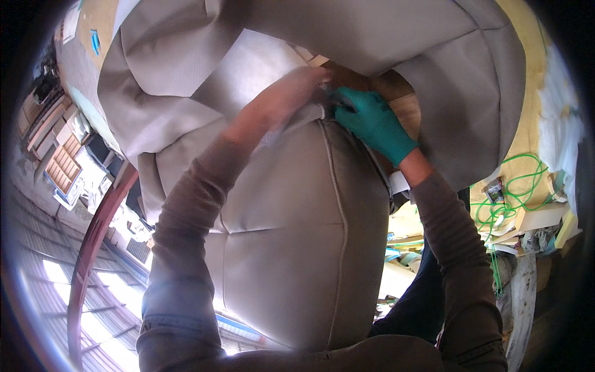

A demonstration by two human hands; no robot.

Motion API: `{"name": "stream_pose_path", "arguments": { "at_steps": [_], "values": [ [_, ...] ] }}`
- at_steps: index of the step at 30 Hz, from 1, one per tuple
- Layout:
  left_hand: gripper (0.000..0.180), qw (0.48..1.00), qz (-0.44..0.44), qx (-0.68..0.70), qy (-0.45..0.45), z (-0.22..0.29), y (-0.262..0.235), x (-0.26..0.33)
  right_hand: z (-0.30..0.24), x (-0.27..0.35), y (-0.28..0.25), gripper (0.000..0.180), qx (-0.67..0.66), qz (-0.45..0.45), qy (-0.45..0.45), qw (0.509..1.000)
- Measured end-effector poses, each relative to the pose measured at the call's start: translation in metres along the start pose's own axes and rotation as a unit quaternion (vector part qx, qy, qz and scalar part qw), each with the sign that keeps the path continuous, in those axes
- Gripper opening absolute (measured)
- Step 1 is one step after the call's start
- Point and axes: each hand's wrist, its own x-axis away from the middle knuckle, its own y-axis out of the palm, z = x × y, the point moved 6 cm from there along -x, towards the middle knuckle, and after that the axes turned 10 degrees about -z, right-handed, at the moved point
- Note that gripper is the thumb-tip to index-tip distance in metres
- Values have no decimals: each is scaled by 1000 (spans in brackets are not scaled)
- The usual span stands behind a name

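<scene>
A padded piece in taupe leather-like upholstery (pixel 282 186) with a piped seam fills the middle, close to my body. My left hand (pixel 294 96), bare and smeared by motion, is at its top far edge; its fingers cannot be made out. Beside it, my right hand (pixel 375 124) wears a green glove, its fingers bent and closed on the edge of the upholstery near the end of the seam. Loose folds of the same taupe cover (pixel 372 28) spread around the far side. Through a gap in them show a white sheet (pixel 257 62) and brown wooden parts (pixel 406 111).
At right, a tangled green hose or cord (pixel 517 186) lies near wood offcuts (pixel 539 216) and white wadding (pixel 561 124). A reddish-brown beam (pixel 93 248) rises at left. Beyond it are a wooden crate (pixel 64 167) and assorted stacked items.
</scene>
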Motion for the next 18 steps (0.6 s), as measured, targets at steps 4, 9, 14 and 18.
{"name": "stream_pose_path", "arguments": {
  "at_steps": [4, 9, 14, 18],
  "values": [
    [38, 988, -74, -135, -29, 13, 8, -23, 0, 5, 9, 23, 43, 32, 20, 998],
    [44, 988, -90, -123, -13, 21, -1, -15, -3, 9, 9, 22, 16, 86, 22, 996],
    [47, 989, -48, -141, -20, 24, -9, -11, 13, 3, 6, 24, -75, 22, 89, 993],
    [47, 987, -21, -153, -35, 27, -6, -15, -9, 12, -1, 38, -167, 79, -62, 981]
  ]
}}
